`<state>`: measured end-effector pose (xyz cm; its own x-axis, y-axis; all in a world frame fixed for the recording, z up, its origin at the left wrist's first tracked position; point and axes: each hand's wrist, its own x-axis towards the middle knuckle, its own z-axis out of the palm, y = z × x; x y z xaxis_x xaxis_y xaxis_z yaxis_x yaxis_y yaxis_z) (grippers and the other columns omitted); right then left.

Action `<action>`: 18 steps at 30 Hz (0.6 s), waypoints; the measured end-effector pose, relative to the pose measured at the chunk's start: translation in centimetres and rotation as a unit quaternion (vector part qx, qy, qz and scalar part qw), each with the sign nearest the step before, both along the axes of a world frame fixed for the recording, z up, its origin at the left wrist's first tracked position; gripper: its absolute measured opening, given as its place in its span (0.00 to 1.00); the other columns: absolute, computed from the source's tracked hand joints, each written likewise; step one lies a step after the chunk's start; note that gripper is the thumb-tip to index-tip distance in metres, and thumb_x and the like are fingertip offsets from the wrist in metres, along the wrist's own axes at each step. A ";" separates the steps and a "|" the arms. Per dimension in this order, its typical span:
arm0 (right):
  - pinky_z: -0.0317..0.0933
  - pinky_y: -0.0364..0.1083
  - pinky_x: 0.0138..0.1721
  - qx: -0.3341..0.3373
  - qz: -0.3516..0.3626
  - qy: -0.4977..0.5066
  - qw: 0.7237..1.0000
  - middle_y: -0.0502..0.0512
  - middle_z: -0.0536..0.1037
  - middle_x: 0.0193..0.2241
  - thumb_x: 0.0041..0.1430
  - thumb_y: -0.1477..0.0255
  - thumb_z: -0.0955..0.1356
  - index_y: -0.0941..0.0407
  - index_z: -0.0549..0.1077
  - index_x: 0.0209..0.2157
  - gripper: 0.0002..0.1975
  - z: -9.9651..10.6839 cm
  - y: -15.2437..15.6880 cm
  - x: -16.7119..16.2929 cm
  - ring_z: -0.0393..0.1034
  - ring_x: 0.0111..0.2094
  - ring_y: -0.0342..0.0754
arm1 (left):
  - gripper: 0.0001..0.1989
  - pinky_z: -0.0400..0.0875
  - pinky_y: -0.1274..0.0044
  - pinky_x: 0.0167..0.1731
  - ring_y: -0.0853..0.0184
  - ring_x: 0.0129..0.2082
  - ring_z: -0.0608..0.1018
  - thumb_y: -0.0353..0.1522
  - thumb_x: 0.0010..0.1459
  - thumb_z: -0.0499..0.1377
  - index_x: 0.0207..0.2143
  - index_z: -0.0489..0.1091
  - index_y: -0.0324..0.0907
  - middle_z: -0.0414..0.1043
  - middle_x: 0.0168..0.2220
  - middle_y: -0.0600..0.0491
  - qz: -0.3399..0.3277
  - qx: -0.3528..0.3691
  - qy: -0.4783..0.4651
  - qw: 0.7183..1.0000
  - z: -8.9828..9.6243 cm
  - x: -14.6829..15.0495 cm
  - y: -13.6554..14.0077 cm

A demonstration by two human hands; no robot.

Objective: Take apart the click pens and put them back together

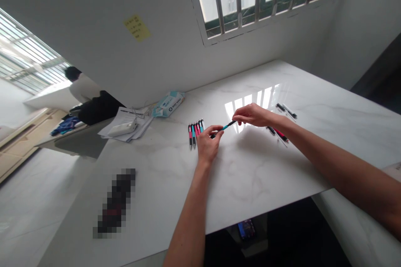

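My left hand point(209, 142) pinches one end of a blue-and-black pen point(226, 127) held just over the marble-patterned table. At the pen's black upper end, the fingers of my right hand point(250, 115) are closed on it. Left of my left hand lies a row of several pens point(192, 133), red and blue with black grips, side by side. Beyond and under my right forearm are loose pen parts: black and clear pieces point(286, 110) farther back, and red and black ones point(278, 134) nearer, partly covered by the arm.
A wet-wipes pack point(169, 103) lies by the wall, beside papers point(140, 127) with a white device point(123, 128) on top. A blurred-out dark object point(115, 202) is at the table's left. A phone point(246, 229) shows below the front edge. Another person point(84, 89) is in the left background.
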<state>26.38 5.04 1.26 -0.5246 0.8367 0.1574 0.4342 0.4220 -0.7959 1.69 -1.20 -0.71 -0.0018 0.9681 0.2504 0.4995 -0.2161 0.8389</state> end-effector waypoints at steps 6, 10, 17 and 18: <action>0.66 0.47 0.37 -0.019 0.034 0.059 0.998 0.55 0.84 0.34 0.58 0.61 0.74 0.54 0.82 0.42 0.14 -0.5 0.2 0.5 0.75 0.33 0.48 | 0.06 0.71 0.75 0.35 0.63 0.37 0.83 0.34 0.59 0.66 0.40 0.83 0.48 0.84 0.40 0.54 0.002 0.000 0.006 1.000 -0.3 -0.1 0.0; 0.66 0.47 0.37 0.003 0.021 0.058 0.998 0.55 0.84 0.34 0.57 0.60 0.75 0.55 0.83 0.41 0.14 -0.6 0.5 0.4 0.76 0.34 0.49 | 0.06 0.71 0.75 0.34 0.63 0.37 0.83 0.34 0.59 0.67 0.39 0.83 0.48 0.85 0.40 0.54 0.005 -0.002 0.008 1.000 -0.3 -0.1 0.0; 0.57 0.46 0.28 -0.012 -0.036 -0.021 0.999 0.54 0.80 0.24 0.66 0.52 0.68 0.56 0.82 0.26 0.24 -0.5 0.1 -0.5 0.66 0.25 0.44 | 0.05 0.72 0.74 0.37 0.63 0.37 0.84 0.33 0.59 0.67 0.38 0.83 0.48 0.85 0.38 0.54 0.006 -0.007 0.014 1.000 -0.1 0.2 -0.2; 0.57 0.46 0.29 -0.019 -0.038 -0.025 0.999 0.54 0.81 0.24 0.67 0.52 0.68 0.56 0.82 0.26 0.25 -0.6 0.0 -0.6 0.66 0.25 0.44 | 0.05 0.72 0.74 0.37 0.63 0.37 0.84 0.33 0.59 0.67 0.38 0.83 0.48 0.85 0.38 0.54 0.005 -0.006 0.013 1.000 0.0 0.2 -0.2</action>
<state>25.78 5.09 0.70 -0.4654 0.8796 0.0992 0.5036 0.3552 -0.7875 1.89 -1.42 -0.76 -0.0061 0.9713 0.2380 0.5234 -0.1997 0.8284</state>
